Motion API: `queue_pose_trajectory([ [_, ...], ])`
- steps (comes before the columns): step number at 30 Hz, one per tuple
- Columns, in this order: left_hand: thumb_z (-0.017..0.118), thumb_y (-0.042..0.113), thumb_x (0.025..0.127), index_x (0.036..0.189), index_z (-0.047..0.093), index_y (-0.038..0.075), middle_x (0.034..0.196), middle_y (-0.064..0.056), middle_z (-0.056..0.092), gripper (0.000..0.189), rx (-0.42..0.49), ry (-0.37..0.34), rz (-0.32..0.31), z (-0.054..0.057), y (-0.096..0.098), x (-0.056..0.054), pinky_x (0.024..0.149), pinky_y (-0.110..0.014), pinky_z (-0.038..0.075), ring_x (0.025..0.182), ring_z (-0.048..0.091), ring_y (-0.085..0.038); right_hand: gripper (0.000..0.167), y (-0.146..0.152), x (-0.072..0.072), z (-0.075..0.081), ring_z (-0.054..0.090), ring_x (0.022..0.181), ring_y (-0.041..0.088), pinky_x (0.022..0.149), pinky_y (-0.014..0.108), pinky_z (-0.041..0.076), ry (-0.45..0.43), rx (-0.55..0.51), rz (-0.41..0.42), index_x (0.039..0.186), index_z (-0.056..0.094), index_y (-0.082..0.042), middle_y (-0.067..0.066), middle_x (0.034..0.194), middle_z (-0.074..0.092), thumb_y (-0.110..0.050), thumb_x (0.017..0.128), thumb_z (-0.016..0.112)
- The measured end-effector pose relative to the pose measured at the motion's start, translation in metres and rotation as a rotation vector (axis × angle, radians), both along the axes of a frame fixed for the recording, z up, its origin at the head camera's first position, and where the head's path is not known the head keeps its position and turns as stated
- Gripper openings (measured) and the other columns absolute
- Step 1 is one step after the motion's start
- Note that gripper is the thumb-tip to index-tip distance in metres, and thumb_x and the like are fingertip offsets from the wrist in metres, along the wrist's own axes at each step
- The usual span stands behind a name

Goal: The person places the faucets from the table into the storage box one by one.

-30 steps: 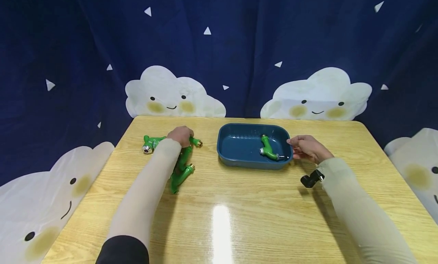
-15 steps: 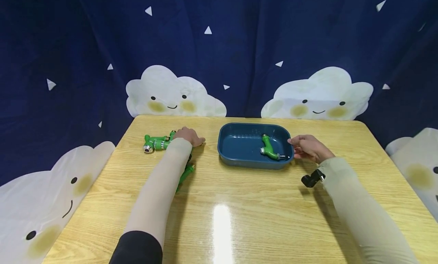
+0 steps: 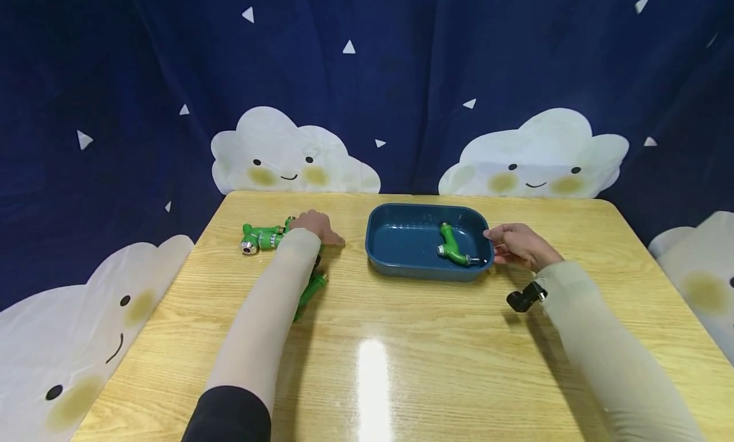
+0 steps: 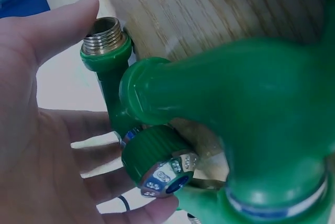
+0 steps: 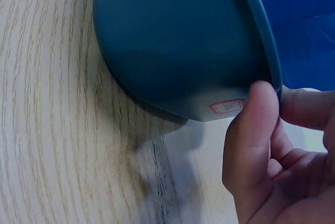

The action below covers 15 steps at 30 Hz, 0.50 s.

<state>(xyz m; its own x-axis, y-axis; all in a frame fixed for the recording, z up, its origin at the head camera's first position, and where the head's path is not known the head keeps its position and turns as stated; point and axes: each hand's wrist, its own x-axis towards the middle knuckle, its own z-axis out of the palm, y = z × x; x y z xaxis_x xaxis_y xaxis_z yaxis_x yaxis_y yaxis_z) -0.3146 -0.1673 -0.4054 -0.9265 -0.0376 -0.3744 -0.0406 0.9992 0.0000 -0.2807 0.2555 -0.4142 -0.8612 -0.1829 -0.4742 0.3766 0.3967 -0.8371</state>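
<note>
The fingers of the left hand (image 3: 315, 227) are standing apart about a green tap (image 4: 106, 60), the thumb lying by its threaded end; whether they are bearing on it, I cannot tell. The right hand (image 3: 518, 246) is pinching the right rim of the blue box (image 3: 413, 272). One loose tap (image 3: 452, 246) is lying inside, toward the right. A nearer tap (image 3: 312, 291) is resting on the worktop (image 3: 436, 340) at the left, partly behind the left sleeve (image 3: 271, 302). The person seems to be picking out another tap for the box; next, the left fingers probably need to be closing firmly before lifting.
</note>
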Motion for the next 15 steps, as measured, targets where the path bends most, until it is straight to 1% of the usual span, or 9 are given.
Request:
queue_pose_trajectory([
  [4,0.067,0.064,0.083,0.134,0.062,0.015,0.15,-0.016,0.042,0.071,0.01,-0.007,0.001,-0.0038,0.0003,-0.0038,0.099,-0.054,0.05,0.127,0.052,-0.039,0.042,0.0,0.0021,0.0008,0.063,0.067,0.003,0.067,0.02,0.058,0.007,0.0,0.0,0.133,0.044,0.004,-0.007,0.079,0.06,-0.027,0.105,0.048],
  [8,0.068,0.064,0.083,0.137,0.059,0.014,0.148,-0.017,0.045,0.074,0.015,-0.008,0.005,-0.004,0.0023,-0.006,0.096,-0.053,0.051,0.124,0.055,-0.038,0.04,0.0008,0.003,0.0014,0.062,0.068,0.003,0.066,0.02,0.058,0.015,0.0,0.001,0.131,0.046,0.003,-0.006,0.08,0.06,-0.027,0.105,0.049],
  [12,0.067,0.065,0.082,0.131,0.064,0.017,0.138,-0.013,0.058,0.068,0.004,-0.013,0.007,-0.0031,0.0057,-0.0075,0.088,-0.049,0.055,0.112,0.063,-0.032,0.041,0.0013,0.0027,0.0009,0.061,0.067,0.003,0.066,0.02,0.058,0.022,0.011,0.004,0.131,0.046,0.003,-0.007,0.079,0.059,-0.028,0.105,0.049],
  [15,0.068,0.062,0.083,0.122,0.069,0.018,0.121,-0.009,0.069,0.059,0.002,-0.016,0.001,-0.0029,0.008,-0.0071,0.08,-0.043,0.056,0.098,0.066,-0.025,0.043,0.0002,0.0023,0.0002,0.062,0.067,0.003,0.066,0.02,0.058,0.012,0.005,-0.001,0.133,0.045,0.003,-0.007,0.079,0.059,-0.029,0.104,0.049],
])
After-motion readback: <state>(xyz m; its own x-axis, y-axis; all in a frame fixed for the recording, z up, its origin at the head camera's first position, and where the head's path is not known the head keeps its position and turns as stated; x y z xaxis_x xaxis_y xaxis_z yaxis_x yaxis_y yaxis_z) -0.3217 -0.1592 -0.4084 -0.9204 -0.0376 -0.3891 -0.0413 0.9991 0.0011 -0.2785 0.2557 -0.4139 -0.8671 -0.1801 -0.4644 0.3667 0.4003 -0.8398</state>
